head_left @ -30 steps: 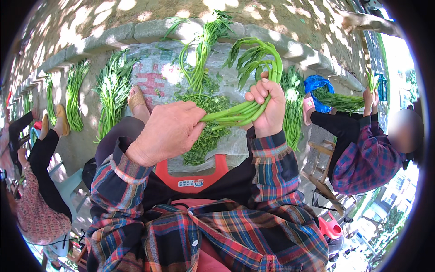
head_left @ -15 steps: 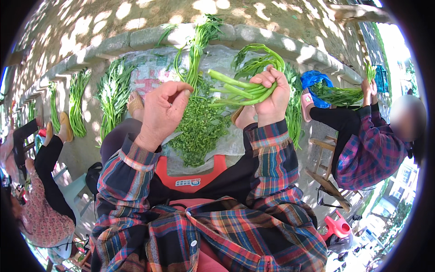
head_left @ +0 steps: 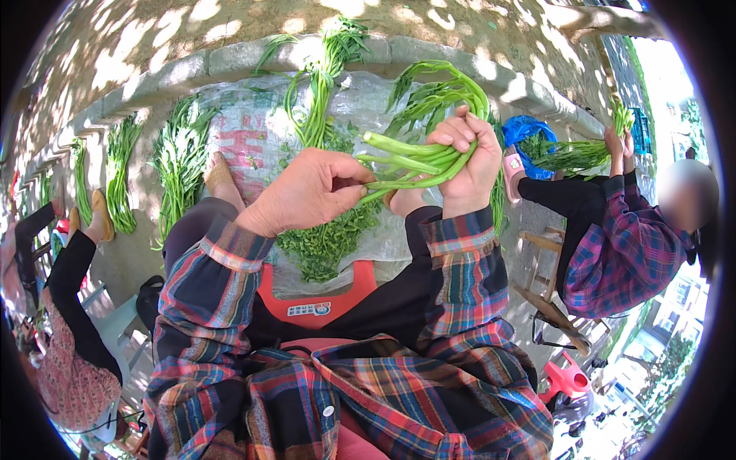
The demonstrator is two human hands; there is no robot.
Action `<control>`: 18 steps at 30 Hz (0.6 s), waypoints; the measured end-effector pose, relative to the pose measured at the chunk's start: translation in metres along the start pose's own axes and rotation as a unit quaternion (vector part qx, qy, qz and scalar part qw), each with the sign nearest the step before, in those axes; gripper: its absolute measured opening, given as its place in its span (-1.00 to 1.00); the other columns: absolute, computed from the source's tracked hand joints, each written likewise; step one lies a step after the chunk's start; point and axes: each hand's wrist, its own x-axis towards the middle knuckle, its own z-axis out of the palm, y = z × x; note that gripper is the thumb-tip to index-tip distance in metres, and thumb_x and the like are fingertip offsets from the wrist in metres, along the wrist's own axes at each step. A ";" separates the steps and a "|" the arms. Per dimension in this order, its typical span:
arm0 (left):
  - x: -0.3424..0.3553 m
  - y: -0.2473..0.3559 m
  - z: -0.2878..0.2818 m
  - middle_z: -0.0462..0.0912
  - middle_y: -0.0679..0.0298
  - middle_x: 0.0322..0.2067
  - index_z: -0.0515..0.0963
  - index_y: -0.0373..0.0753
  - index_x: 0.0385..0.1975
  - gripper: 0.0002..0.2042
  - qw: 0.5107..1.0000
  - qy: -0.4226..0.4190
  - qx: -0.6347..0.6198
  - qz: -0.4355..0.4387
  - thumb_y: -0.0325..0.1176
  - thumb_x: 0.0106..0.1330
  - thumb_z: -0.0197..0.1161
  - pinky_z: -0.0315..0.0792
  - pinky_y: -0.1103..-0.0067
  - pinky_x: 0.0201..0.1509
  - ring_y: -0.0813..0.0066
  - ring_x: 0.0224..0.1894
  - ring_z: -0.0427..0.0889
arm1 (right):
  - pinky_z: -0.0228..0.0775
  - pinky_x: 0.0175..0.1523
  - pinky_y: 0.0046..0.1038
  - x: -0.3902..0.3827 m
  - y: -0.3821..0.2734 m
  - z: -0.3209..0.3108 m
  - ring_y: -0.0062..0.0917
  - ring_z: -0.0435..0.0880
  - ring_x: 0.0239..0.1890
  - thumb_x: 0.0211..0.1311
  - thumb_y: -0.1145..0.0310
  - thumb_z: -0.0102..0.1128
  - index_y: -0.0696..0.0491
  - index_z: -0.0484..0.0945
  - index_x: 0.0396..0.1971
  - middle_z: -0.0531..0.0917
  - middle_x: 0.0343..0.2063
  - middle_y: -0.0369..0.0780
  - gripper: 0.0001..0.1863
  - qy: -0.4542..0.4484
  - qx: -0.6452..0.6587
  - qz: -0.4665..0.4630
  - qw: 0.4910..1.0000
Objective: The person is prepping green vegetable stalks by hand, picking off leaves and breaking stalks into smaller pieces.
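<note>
My right hand [head_left: 469, 157] is closed around a bunch of long-stemmed leafy greens [head_left: 418, 159], which look like water spinach. Its cut stem ends point left, while the leafy tops [head_left: 433, 96] curl over behind my fist. The thumb and forefinger of my left hand [head_left: 318, 192] pinch the end of one of the lower stems. Below both hands, a heap of plucked green leaves [head_left: 322, 249] lies on a pale plastic sheet [head_left: 249, 115]. Beyond my left hand, another bundle of greens [head_left: 316, 107] stretches from the heap to the stone curb.
Further bundles of greens [head_left: 182, 165] lie on the ground to the left. A red plastic stool [head_left: 318, 295] is between my legs. At right, a seated person [head_left: 621, 253] holds greens beside a blue bag [head_left: 529, 134]. Another person [head_left: 80, 360] sits at left. A stone curb [head_left: 245, 60] runs behind the sheet.
My left hand has moved right and down, from hovering apart to pinching a stem end of the bunch. My right hand still grips the bunch in nearly the same place.
</note>
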 end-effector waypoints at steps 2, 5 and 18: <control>0.002 -0.003 0.000 0.58 0.32 -0.52 0.57 -0.35 -0.30 -0.84 0.993 0.006 0.107 0.046 -0.53 0.12 0.19 0.37 0.69 -0.36 0.68 -0.46 0.48 | 0.21 -0.40 -0.54 -0.001 -0.002 0.000 -0.69 0.25 -0.67 0.13 0.48 0.01 0.07 0.42 -0.36 0.26 -0.72 -0.43 -0.93 0.002 -0.014 -0.004 1.000; 0.003 -0.005 0.004 0.54 0.31 -0.56 0.56 -0.35 -0.33 -0.85 0.989 0.021 0.119 0.080 -0.52 0.09 0.18 0.36 0.67 -0.39 0.67 -0.49 0.46 | 0.22 -0.40 -0.54 -0.001 -0.004 0.000 -0.69 0.25 -0.67 0.13 0.49 0.00 0.07 0.43 -0.37 0.27 -0.72 -0.43 -0.93 -0.001 -0.001 0.000 1.000; -0.002 0.000 0.013 0.46 0.45 -0.55 0.51 -0.35 -0.42 -0.93 0.992 -0.019 -0.112 -0.054 -0.52 0.12 0.14 0.31 0.74 -0.40 0.79 -0.48 0.37 | 0.25 -0.35 -0.52 -0.001 -0.003 -0.007 -0.67 0.29 -0.65 0.18 0.51 -0.06 0.15 0.43 -0.33 0.30 -0.70 -0.40 -0.90 -0.033 0.014 0.020 0.999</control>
